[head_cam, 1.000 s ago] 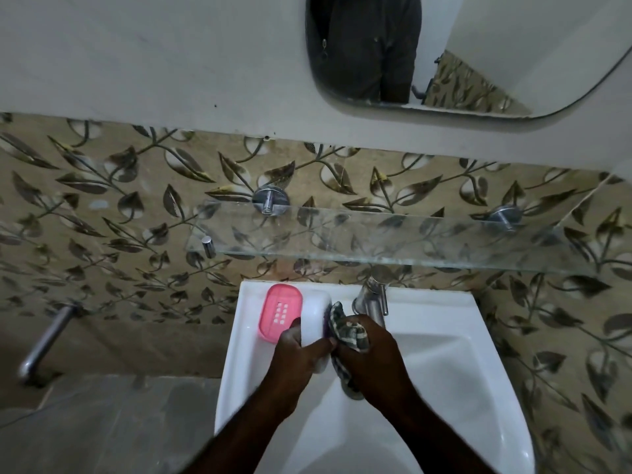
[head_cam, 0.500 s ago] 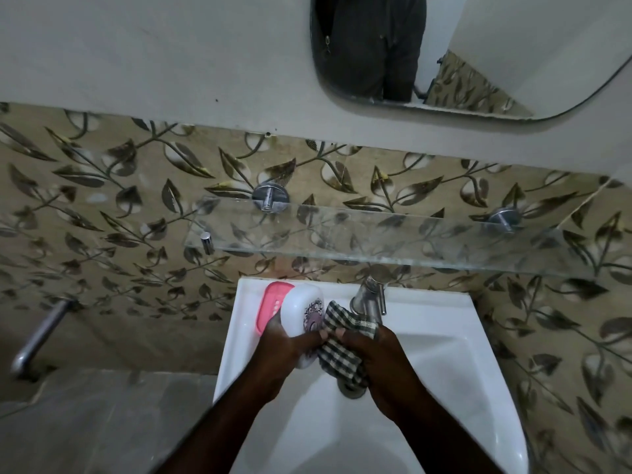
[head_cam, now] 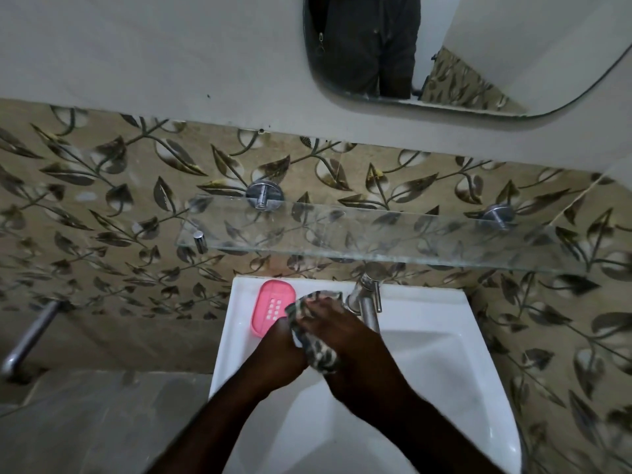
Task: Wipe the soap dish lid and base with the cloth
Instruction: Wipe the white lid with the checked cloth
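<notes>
While working over the sink (head_cam: 444,319), holds the lid (head_cam: 296,339) in the left grip (head_cam: 284,350) with fingers curled round it, showing only a white sliver between both grips. Presses the checked cloth (head_cam: 321,359) over that lid with the right grip (head_cam: 345,340), fingers bent and clamped on the fabric, touching the left grip. Has the pink base (head_cam: 272,306) lying flat on the sink rim, just left of and beyond the left grip, drain holes up, apart from the cloth. Has the metal tap (head_cam: 367,302) just beyond the right grip. Faces a glass shelf (head_cam: 393,241) farther beyond both grips, below a mirror (head_cam: 513,46).
</notes>
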Motion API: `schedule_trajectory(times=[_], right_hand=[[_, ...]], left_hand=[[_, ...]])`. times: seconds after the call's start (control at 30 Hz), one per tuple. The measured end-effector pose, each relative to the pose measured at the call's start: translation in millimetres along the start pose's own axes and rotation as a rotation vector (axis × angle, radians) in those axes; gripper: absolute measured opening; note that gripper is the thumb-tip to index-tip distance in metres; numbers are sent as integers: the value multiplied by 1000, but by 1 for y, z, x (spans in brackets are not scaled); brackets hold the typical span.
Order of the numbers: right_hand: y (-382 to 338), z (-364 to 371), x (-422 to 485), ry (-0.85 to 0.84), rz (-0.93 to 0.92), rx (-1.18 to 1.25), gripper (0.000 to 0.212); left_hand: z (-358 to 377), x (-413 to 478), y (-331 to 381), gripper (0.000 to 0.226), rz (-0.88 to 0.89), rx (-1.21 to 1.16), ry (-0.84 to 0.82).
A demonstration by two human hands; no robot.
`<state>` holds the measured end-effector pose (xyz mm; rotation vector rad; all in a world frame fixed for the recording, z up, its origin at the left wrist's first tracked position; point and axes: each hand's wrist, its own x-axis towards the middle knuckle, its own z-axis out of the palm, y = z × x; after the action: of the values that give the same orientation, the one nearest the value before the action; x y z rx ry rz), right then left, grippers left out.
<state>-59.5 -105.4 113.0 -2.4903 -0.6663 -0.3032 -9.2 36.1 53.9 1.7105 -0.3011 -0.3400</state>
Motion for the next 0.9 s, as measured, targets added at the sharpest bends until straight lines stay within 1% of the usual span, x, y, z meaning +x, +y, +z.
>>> schedule_trajectory(times=[0.07, 0.1, 0.13, 0.2, 0.23, 0.37, 0.4, 0.43, 0.47, 0.5, 0.53, 0.57, 0.6, 0.63, 0.67, 0.7, 0.73, 0.83, 0.87, 0.9], right_hand=[[0, 7, -1, -188, -65, -78, 60], [1, 8, -1, -244, -75, -113, 59], [4, 7, 0, -255, -72, -139, 59], [7, 4, 4, -204, -26, -125, 61], [5, 3, 6, -171, 13, -95, 61], [-7, 9, 13, -30, 164, -39, 65], [-9, 11, 13, -38, 190, -37, 67], [-12, 12, 12, -66, 197, -39, 67], [-14, 13, 11, -99, 175, -57, 67], [-15, 13, 10, -132, 126, -97, 66], [-16, 13, 9, -176, 64, -149, 66], [-16, 13, 9, -227, 11, -192, 67], [-14, 11, 10, -268, -18, -213, 68], [-11, 8, 11, -289, -28, -218, 69], [-7, 5, 13, -280, -26, -220, 70], [-2, 1, 15, -235, -14, -212, 70], [2, -1, 16, -177, 15, -179, 69], [8, 0, 17, -12, 135, -9, 66], [6, 4, 17, 3, 145, 4, 65], [4, 10, 14, -6, 115, -29, 66]], left_hand=[[-3, -5, 1, 37, -9, 17, -7], [-5, -7, 2, 38, -7, 42, 3], [-6, -6, 2, 36, 36, 49, 24], [-6, -3, 6, 34, 133, 32, 42], [-3, -3, 8, 35, 147, 28, 47], [-6, -2, 16, 42, 107, 79, 79], [-13, -3, 18, 40, 128, 108, 92], [-11, -4, 17, 35, 158, 163, 58], [-5, -6, 19, 31, 161, 157, 24], [14, -6, 18, 32, 107, 203, 29], [15, -15, 19, 38, 13, 354, 52], [19, -20, 32, 42, -121, 309, -97], [26, -16, 32, 41, -127, 294, -25], [32, -15, 30, 37, -158, 304, -19], [27, -23, 15, 33, -77, 438, -177], [20, -9, 25, 32, 4, 421, 49], [4, -5, 24, 31, 98, 457, 69], [0, -1, 24, 26, 130, 343, 104], [0, -3, 23, 28, 149, 319, 84], [2, -3, 18, 31, 127, 318, 63]])
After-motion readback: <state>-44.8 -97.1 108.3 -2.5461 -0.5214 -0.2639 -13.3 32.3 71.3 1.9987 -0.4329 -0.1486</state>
